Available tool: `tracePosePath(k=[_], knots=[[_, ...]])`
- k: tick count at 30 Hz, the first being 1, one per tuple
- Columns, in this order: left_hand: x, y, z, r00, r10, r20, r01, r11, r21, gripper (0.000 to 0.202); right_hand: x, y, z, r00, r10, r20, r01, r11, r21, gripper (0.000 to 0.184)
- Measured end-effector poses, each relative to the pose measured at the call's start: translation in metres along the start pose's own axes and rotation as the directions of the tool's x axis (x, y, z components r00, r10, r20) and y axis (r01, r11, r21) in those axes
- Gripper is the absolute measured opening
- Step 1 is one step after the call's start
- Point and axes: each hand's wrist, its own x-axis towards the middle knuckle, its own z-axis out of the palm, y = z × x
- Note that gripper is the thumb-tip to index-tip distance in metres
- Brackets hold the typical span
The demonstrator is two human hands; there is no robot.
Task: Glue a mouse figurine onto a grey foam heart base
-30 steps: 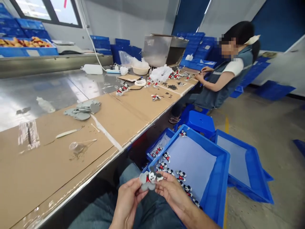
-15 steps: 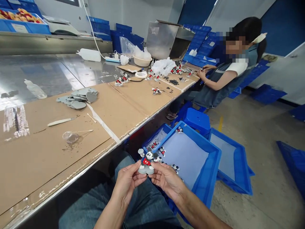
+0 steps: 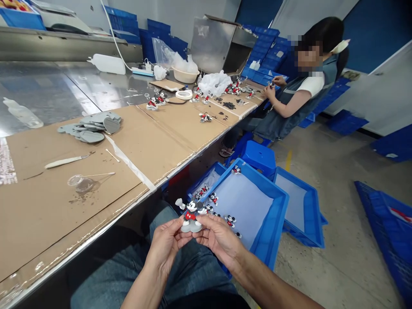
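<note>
A: While both hands are up over the lap, where's the small black, white and red cartoon-mouse figurine on its grey oval base (image 3: 190,216)?

B: Pinched between them, low centre of the head view. Left hand (image 3: 164,248) holds the grey base from 8 o'clock, thumb and forefinger closed on its left edge. Right hand (image 3: 220,241) holds from 4 o'clock, fingertips closed on the right edge of the base.

A: Long axis?

B: Roughly upright, base at 6, head and raised arm toward 11–12. The figurine sits above and ahead of both sets of fingers, which only touch the base.

A: Which hand is nearer?

B: Both touching. Left thumb looks tucked further under the base; right fingertips reach it from the side. I can't tell which carries more of the grip.

A: What's around it?

B: Open blue plastic tray with a pale liner (image 3: 279,214) at 2 o'clock from the hands, on the floor, with several matching mouse figurines (image 3: 230,220) along its near-left side. Cardboard-covered bench (image 3: 167,141) runs from 9 to 12. On it: stack of flat grey base pieces (image 3: 92,128) at 10, a white-handled tool (image 3: 66,161) just nearer than that.

A: Anyone else?

B: A seated person (image 3: 301,94) at 1 o'clock, well apart, hands on the far end of the bench.
</note>
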Motion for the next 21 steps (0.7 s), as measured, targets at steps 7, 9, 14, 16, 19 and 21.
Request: tracePosePath(k=[7,9,14,16,19,21], knots=[[-0.013,-0.004,0.001,0.983,0.185,0.018,-0.182,0.977,-0.11,0.026,-0.008,-0.005,0.007,0.981,-0.188,0.045,0.192,0.977,-0.097,0.035],[-0.021,-0.008,0.0,0.97,0.243,0.033,-0.237,0.963,-0.128,0.046,-0.014,-0.005,0.008,0.952,-0.302,0.049,0.306,0.938,-0.164,0.033],[-0.036,-0.022,-0.018,0.941,0.331,0.065,-0.326,0.942,-0.077,0.034,-0.035,-0.001,-0.001,0.84,-0.501,0.208,0.542,0.756,-0.367,0.029],[-0.039,-0.024,-0.028,0.925,0.366,0.102,-0.364,0.931,-0.036,0.029,-0.042,-0.001,-0.005,0.778,-0.539,0.323,0.628,0.654,-0.422,0.028],[-0.044,-0.02,-0.036,0.904,0.392,0.17,-0.402,0.915,0.023,0.032,-0.049,-0.005,-0.007,0.67,-0.549,0.5,0.742,0.513,-0.431,0.027],[-0.048,-0.014,-0.038,0.883,0.41,0.228,-0.433,0.899,0.059,0.03,-0.051,-0.009,-0.006,0.621,-0.549,0.559,0.783,0.458,-0.421,0.027]])
